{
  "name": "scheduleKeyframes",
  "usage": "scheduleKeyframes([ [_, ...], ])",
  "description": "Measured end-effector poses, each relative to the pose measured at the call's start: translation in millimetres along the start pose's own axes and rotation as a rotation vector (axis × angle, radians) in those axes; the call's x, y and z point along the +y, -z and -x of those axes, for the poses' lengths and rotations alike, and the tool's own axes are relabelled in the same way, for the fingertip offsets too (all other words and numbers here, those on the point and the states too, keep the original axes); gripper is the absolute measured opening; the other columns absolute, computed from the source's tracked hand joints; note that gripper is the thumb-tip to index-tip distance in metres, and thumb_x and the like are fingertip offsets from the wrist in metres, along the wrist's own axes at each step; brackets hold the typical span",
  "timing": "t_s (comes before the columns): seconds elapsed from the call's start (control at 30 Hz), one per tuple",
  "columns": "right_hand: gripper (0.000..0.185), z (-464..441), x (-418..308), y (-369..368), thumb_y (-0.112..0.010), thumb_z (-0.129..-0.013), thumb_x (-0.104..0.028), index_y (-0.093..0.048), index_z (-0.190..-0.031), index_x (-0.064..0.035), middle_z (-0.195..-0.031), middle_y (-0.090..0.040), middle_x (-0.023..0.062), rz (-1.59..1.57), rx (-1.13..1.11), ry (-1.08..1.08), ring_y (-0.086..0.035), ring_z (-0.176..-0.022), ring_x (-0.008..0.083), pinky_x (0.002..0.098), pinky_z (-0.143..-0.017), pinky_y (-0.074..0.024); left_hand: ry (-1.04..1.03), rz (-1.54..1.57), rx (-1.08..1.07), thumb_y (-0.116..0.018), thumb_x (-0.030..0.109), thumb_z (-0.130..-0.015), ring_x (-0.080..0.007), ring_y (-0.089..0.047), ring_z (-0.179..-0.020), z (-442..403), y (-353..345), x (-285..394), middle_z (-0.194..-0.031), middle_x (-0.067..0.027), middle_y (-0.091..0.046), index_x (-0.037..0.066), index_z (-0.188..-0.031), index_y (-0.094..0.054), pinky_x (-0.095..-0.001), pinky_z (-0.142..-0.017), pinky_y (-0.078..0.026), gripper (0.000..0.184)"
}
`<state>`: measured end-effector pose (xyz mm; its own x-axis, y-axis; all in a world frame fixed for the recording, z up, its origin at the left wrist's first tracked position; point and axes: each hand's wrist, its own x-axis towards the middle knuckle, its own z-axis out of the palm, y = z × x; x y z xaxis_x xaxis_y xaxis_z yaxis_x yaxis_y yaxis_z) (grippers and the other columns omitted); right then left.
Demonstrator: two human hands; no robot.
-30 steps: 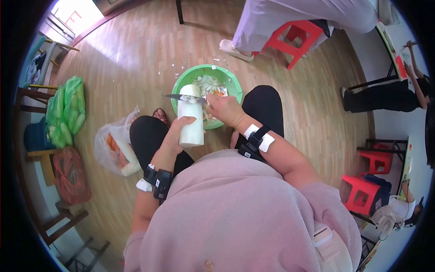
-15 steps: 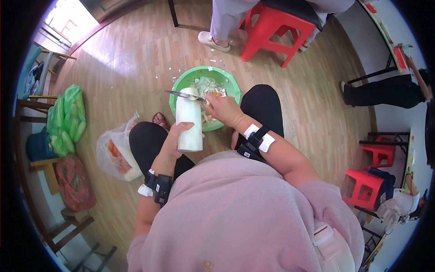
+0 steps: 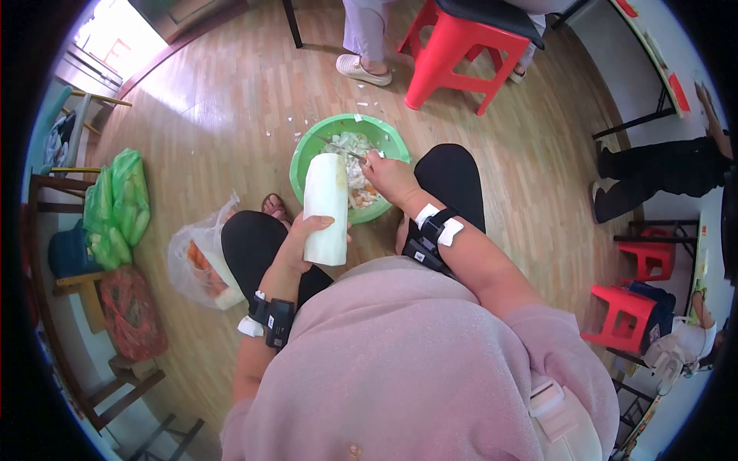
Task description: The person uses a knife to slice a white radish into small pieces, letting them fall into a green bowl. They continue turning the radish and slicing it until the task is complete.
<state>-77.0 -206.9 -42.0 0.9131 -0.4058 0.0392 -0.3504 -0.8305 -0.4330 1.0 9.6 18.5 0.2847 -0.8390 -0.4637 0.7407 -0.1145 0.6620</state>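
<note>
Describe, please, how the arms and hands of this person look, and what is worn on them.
The left hand and right hand wear no gloves. Above each wrist sits a black strap with a black box bearing small pale markings; white padding sticks out beside it. The pink sleeves end around the elbows.

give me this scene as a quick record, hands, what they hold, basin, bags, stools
left hand: gripping a thick white vegetable
right hand: holding a knife over the basin
basin: green, on the floor, with white and orange pieces inside
clear bag: on the floor, orange and white items inside
green bags: left side, long pale green produce inside
red stool: beyond the basin, dark top
more red stools: right side
</note>
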Motion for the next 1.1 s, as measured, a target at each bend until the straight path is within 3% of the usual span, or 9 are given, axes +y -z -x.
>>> scheduleKeyframes([
  [0.07,0.025,2.4,-2.2,0.9,-0.048,-0.09,-0.032,-0.049,-0.09,-0.0068,-0.063,-0.061,0.0152,-0.021,0.037,0.044,-0.062,-0.059,0.0336,0.0446,-0.054,-0.0497,0.027,-0.042,0.097,-0.058,0.024,-0.076,-0.0276,-0.065,-0.077,0.7,-2.3,-0.3,-0.094,-0.0181,-0.062,-0.006,-0.119,-0.045,-0.0352,-0.07,-0.054,0.054],
  [0.2,0.023,6.1,-10.4,6.9,-0.05,-0.088,-0.03,-0.049,-0.09,-0.0071,-0.063,-0.061,0.015,-0.075,0.032,0.056,-0.062,-0.059,0.0336,0.0447,-0.053,-0.0495,0.052,-0.04,0.116,-0.059,0.024,-0.076,-0.0269,-0.065,-0.077,-0.1,-1.3,0.1,-0.094,-0.0176,-0.062,-0.005,-0.118,-0.046,-0.0351,-0.069,-0.054,0.053],
  [0.27,0.021,7.6,-13.6,3.9,-0.052,-0.087,-0.029,-0.049,-0.09,-0.0077,-0.062,-0.061,0.0145,-0.118,0.109,0.19,-0.062,-0.059,0.0336,0.0445,-0.053,-0.0495,0.033,-0.046,0.12,-0.06,0.023,-0.075,-0.0264,-0.065,-0.076,-2.2,-0.1,-1.9,-0.094,-0.0174,-0.062,-0.005,-0.117,-0.046,-0.0352,-0.068,-0.054,0.052],
  [0.4,0.021,7.7,-28.2,20.3,-0.052,-0.086,-0.027,-0.049,-0.09,-0.0074,-0.06,-0.06,0.0141,-0.087,0.073,0.257,-0.062,-0.058,0.0334,0.0446,-0.053,-0.0496,0.043,-0.063,0.153,-0.061,0.022,-0.075,-0.0261,-0.065,-0.076,-3.9,-0.9,-2.3,-0.093,-0.0171,-0.062,-0.005,-0.116,-0.047,-0.0354,-0.067,-0.054,0.052],
  [0.57,0.021,3.3,-8.3,12.3,-0.05,-0.088,-0.027,-0.048,-0.088,-0.0065,-0.059,-0.059,0.0145,-0.008,0.032,-0.022,-0.062,-0.057,0.0319,0.0433,-0.052,-0.0497,0.023,-0.111,0.11,-0.062,0.021,-0.074,-0.027,-0.065,-0.076,-2.3,-1.6,-2.9,-0.092,-0.0171,-0.062,-0.005,-0.118,-0.045,-0.0359,-0.067,-0.054,0.054],
  [0.7,0.021,11.2,-14.8,19.5,-0.05,-0.088,-0.027,-0.049,-0.087,-0.0065,-0.058,-0.059,0.0134,-0.057,0.083,0.001,-0.061,-0.056,0.0313,0.0426,-0.05,-0.0492,0.024,-0.088,0.122,-0.061,0.021,-0.074,-0.0276,-0.065,-0.076,-3.7,1.6,-5.3,-0.093,-0.0179,-0.061,-0.005,-0.119,-0.044,-0.0366,-0.067,-0.054,0.054],
  [0.8,0.02,14.2,-25.9,25.2,-0.052,-0.087,-0.027,-0.048,-0.087,-0.0068,-0.06,-0.059,0.012,-0.17,0.104,0.159,-0.061,-0.054,0.031,0.0411,-0.049,-0.0487,0.003,0.006,0.184,-0.058,0.023,-0.076,-0.0284,-0.065,-0.077,-4.7,1.1,-2.7,-0.093,-0.0188,-0.061,-0.005,-0.119,-0.044,-0.0375,-0.068,-0.054,0.053],
  [0.97,0.019,20.4,-38.1,22.3,-0.06,-0.081,-0.021,-0.048,-0.083,-0.0077,-0.064,-0.058,0.0108,-0.134,0.109,0.421,-0.061,-0.059,0.029,0.0389,-0.052,-0.0485,-0.056,0.133,0.116,-0.055,0.03,-0.079,-0.0267,-0.064,-0.08,-3.3,-1.5,2.4,-0.095,-0.0175,-0.061,-0.005,-0.117,-0.047,-0.037,-0.07,-0.055,0.052],
  [1.1,0.019,18.3,-45.8,26.6,-0.061,-0.078,-0.02,-0.048,-0.083,-0.007,-0.067,-0.058,0.0107,-0.144,0.14,0.464,-0.06,-0.059,0.0288,0.0381,-0.052,-0.0487,-0.07,0.156,0.085,-0.054,0.03,-0.079,-0.0268,-0.064,-0.08,-1.5,-3.5,4.0,-0.096,-0.0184,-0.061,-0.005,-0.117,-0.047,-0.0367,-0.071,-0.054,0.052],
])
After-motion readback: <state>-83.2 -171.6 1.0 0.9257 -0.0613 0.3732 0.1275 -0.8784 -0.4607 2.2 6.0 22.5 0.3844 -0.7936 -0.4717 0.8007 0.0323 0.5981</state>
